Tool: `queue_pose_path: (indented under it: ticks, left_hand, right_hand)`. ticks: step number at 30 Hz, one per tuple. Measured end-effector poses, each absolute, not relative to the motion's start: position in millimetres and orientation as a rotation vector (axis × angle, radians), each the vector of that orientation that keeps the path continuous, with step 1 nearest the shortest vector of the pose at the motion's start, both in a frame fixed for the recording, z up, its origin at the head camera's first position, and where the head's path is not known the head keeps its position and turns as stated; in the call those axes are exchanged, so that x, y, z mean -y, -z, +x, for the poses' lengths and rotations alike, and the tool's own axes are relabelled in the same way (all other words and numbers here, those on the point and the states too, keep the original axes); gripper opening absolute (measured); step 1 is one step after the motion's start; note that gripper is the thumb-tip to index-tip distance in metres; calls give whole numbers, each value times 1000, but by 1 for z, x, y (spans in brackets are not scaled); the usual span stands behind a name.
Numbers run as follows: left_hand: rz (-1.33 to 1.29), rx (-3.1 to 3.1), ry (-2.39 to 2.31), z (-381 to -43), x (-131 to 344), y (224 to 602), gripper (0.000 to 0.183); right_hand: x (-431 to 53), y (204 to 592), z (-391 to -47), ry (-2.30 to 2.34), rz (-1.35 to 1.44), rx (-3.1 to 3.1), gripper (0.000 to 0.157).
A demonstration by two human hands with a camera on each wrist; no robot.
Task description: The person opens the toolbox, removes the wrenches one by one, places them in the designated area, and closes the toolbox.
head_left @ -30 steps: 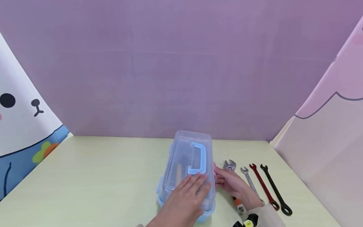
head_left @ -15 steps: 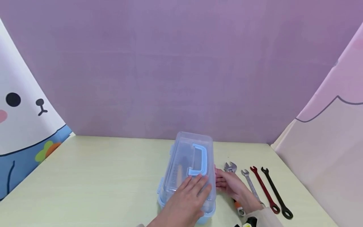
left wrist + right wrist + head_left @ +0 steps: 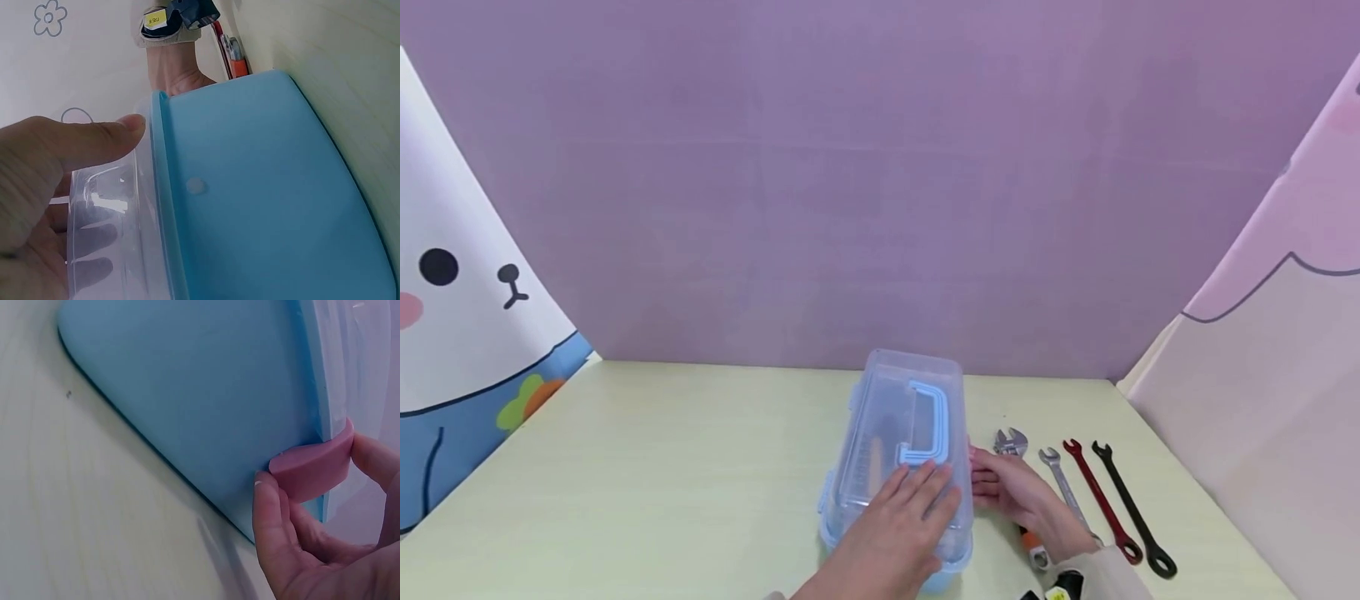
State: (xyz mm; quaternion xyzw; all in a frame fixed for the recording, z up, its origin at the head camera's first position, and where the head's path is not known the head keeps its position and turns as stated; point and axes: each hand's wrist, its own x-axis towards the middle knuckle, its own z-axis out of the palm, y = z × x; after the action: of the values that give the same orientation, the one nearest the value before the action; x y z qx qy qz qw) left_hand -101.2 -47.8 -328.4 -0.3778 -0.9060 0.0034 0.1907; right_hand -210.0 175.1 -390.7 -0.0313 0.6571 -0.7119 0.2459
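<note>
A toolbox with a see-through lid (image 3: 917, 371) and a light blue base (image 3: 269, 187) stands on the table, its lid down. My left hand (image 3: 898, 525) rests on the near part of the lid, fingers extended just below the blue carry handle (image 3: 937, 425). Its thumb (image 3: 106, 139) lies along the lid's near end. At the toolbox's right side, my right hand (image 3: 1015, 492) pinches a pink latch (image 3: 315, 462) between thumb and fingers. The latch spans the rim where lid and base meet; whether it is fastened I cannot tell.
Right of the toolbox lie an adjustable wrench (image 3: 1011, 442) with an orange-marked handle, partly behind my right hand, a silver wrench (image 3: 1062, 479), a red wrench (image 3: 1097, 492) and a black wrench (image 3: 1131, 504). A purple backdrop (image 3: 850, 183) rises behind the table.
The view has shifted slightly. My left hand stays on the lid. My right hand stays at the pink latch, which shows less in the head view than a second ago.
</note>
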Motion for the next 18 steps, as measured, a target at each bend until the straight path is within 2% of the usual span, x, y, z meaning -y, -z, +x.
queue_pose_path:
  ticks: [10, 14, 18]
  left_hand:
    - [-1167, 2618, 120, -103, 57, 318, 60]
    - [-1077, 2645, 248, -105, 70, 315, 50]
    - [-906, 2690, 422, -109, 86, 312, 47]
  right_hand:
    - [-186, 385, -203, 1892, -176, -1741, 26]
    - [-190, 379, -204, 1837, -189, -1799, 25]
    - [-197, 371, -207, 1733, -202, -1936, 34]
